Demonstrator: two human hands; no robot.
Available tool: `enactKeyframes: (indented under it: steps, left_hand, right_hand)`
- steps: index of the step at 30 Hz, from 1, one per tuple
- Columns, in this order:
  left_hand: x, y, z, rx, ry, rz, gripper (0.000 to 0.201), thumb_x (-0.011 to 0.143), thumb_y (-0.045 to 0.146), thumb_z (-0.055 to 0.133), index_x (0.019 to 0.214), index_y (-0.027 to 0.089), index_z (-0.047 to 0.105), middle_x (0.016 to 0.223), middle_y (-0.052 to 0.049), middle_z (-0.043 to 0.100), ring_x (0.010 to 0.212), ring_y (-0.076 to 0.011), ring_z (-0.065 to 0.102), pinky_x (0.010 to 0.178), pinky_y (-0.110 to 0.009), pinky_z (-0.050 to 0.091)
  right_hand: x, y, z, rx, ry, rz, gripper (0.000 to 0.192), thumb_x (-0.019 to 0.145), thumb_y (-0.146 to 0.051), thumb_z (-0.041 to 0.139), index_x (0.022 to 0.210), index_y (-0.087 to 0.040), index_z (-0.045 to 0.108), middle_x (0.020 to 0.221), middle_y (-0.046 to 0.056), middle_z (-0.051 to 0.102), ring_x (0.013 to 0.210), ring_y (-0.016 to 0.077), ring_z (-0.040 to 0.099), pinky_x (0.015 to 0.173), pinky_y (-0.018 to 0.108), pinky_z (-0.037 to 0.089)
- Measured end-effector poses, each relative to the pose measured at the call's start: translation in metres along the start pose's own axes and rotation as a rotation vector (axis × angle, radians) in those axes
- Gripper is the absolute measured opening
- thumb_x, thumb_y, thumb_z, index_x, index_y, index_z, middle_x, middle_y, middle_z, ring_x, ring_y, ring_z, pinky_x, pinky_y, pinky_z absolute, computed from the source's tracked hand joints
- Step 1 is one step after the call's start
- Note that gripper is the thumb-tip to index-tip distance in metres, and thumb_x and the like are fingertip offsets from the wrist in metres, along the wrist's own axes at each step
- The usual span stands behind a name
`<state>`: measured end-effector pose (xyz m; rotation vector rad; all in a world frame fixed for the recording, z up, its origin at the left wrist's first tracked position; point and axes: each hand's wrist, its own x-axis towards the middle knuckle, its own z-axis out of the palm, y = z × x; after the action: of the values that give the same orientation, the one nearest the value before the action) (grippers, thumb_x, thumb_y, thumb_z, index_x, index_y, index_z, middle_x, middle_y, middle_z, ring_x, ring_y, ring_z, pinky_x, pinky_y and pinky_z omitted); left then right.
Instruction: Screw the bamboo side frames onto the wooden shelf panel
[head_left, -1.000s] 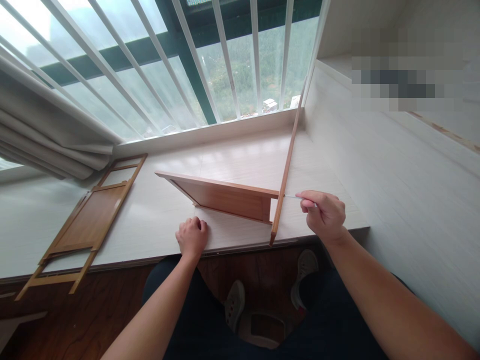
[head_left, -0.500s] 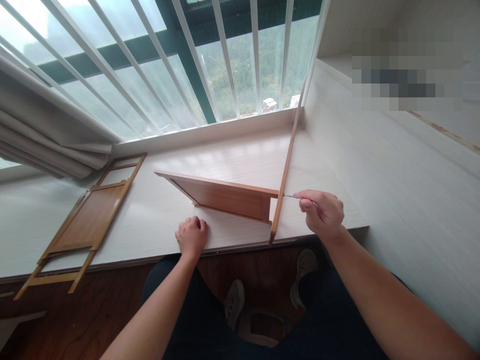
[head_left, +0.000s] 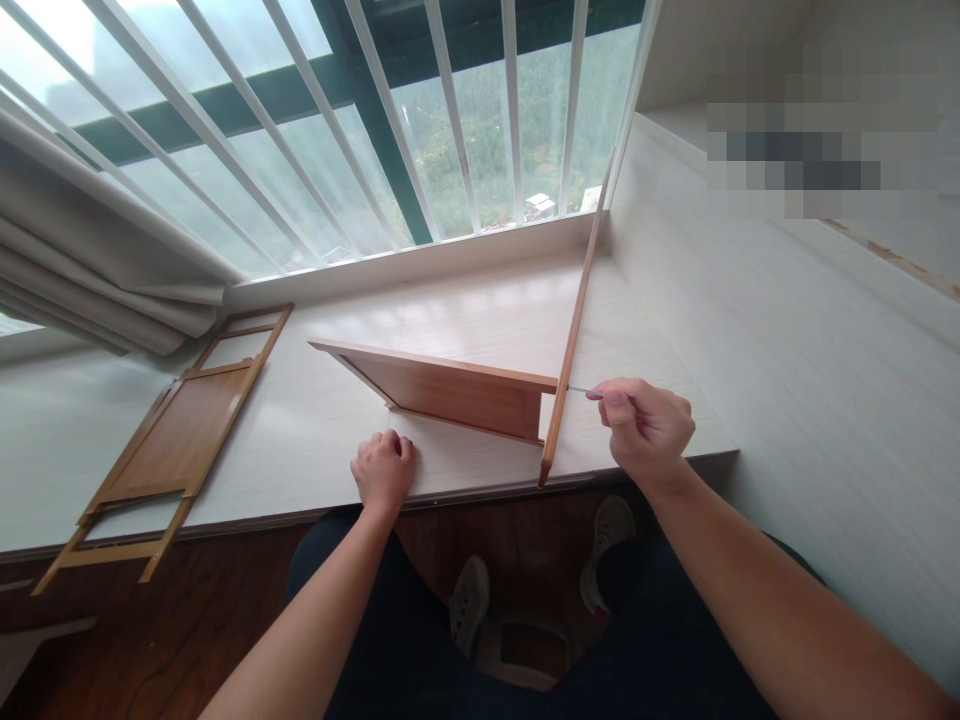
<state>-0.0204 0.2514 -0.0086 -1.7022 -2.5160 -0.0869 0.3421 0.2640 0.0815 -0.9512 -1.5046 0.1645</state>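
My right hand (head_left: 649,428) is closed in a pinch around a slim metal hex key (head_left: 583,391). The key's tip meets the outer side of a long wooden rail (head_left: 574,335), level with the top corner of the panel. Joined to that rail is a framed wooden panel (head_left: 465,385), standing on its edge and leaning on the white ledge. My left hand (head_left: 384,468) rests on the ledge just in front of the panel, fingers curled in and apart from the wood. I see nothing in it.
Another assembled wooden frame with a panel (head_left: 180,430) lies at the left, its legs jutting past the front edge of the ledge (head_left: 300,440). Behind are white window bars (head_left: 450,120) and a grey curtain (head_left: 97,240). A pale wall (head_left: 750,330) borders the right side.
My right hand has turned slightly at the wrist and shifted a little to the right, still pinching the hex key. My left hand and the wooden parts stay in place.
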Motion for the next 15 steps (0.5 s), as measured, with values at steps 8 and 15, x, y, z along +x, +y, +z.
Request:
enactKeyframes:
  steps: [8, 15]
  left_hand:
    - [-0.0005, 0.0009, -0.0012, 0.004, -0.017, -0.006, 0.028, 0.099, 0.036, 0.039, 0.088, 0.024, 0.061, 0.102, -0.010, 0.067, 0.103, -0.0310, 0.056, 0.078, -0.042, 0.037]
    - [-0.0008, 0.0011, -0.0023, -0.005, -0.010, -0.005, 0.026, 0.099, 0.036, 0.040, 0.085, 0.024, 0.059, 0.102, -0.010, 0.067, 0.102, -0.0312, 0.056, 0.078, -0.041, 0.036]
  right_hand:
    - [-0.0012, -0.0049, 0.0017, -0.017, 0.015, 0.050, 0.028, 0.100, -0.030, 0.057, 0.078, -0.022, 0.074, 0.052, -0.003, 0.057, 0.045, 0.0119, 0.052, 0.047, 0.027, 0.042]
    - [-0.0019, 0.0017, -0.0011, -0.018, 0.019, -0.012, 0.024, 0.100, -0.031, 0.057, 0.085, -0.022, 0.073, 0.056, -0.002, 0.060, 0.048, 0.0131, 0.056, 0.049, 0.027, 0.045]
